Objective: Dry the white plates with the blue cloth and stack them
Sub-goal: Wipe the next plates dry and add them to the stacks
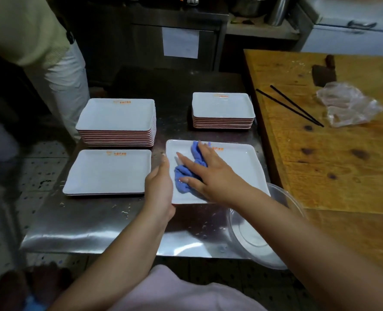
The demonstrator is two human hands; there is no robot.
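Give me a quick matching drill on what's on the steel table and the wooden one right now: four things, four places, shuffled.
Things:
1. blue cloth
2. black chopsticks
3. clear bowl
4. taller plate stack

Places:
A. far left of the steel table
B. on the wooden table, beside crumpled plastic
C. under the right hand, on the plate being wiped
D. near right corner of the steel table, partly hidden by the right forearm

Pairs: 1-C, 2-B, 3-D, 4-A

The left hand grips that plate's left edge.
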